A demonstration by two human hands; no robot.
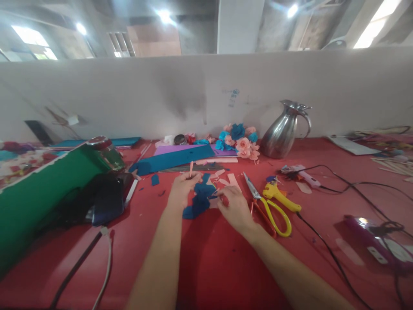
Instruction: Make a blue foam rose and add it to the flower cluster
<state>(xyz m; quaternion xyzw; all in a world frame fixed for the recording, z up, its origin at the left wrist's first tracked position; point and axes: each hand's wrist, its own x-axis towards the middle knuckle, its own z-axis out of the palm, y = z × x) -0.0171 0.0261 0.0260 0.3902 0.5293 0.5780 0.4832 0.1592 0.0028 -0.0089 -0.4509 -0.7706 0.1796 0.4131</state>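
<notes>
My left hand (183, 189) is closed, with a narrow pink paper strip (191, 167) upright between its fingers. To its right, my right hand (232, 204) is closed in a pinch at the edge of the blue paper pieces (201, 198); what it pinches is too small to name. The blue pieces lie between the two hands on the red table (206, 267). Pink paper scraps (234, 181) lie just beyond my right hand.
Yellow-handled scissors (274, 215) and a yellow glue gun (282, 198) lie right of my right hand. Paper flowers (240, 140) and a metal jug (280, 133) stand behind. A black cord crosses the right side. A green board (41, 198) and a phone (109, 202) are at left.
</notes>
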